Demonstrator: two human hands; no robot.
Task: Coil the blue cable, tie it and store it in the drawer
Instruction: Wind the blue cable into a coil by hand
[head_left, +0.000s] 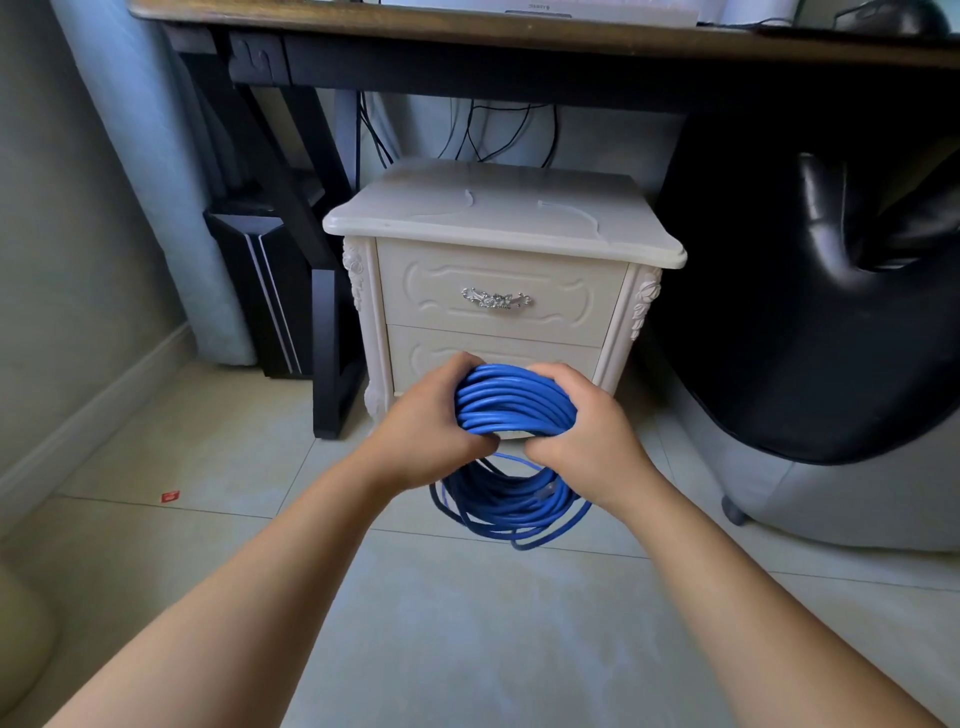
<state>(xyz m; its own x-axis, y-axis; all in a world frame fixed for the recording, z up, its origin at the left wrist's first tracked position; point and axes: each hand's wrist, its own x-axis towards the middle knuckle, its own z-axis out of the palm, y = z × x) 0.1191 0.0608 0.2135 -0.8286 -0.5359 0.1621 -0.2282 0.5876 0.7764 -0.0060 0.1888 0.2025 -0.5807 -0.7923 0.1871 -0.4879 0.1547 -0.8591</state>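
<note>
A coiled blue cable (514, 402) hangs in the air in front of a white nightstand (498, 218). My left hand (431, 415) grips the coil's left side and my right hand (582, 421) grips its right side, fingers curled round the bundled loops. The lower loops sag below both hands, looser, with a clear plug end among them. The nightstand has two shut drawers; the top drawer (441, 291) carries a silver handle (496, 299), and the lower drawer is partly hidden behind my hands.
A dark wooden desk (467, 31) stands over the nightstand, with black legs and a black case at the left. A black and grey chair (831, 322) fills the right. Tiled floor lies below, with a small red scrap (170, 497).
</note>
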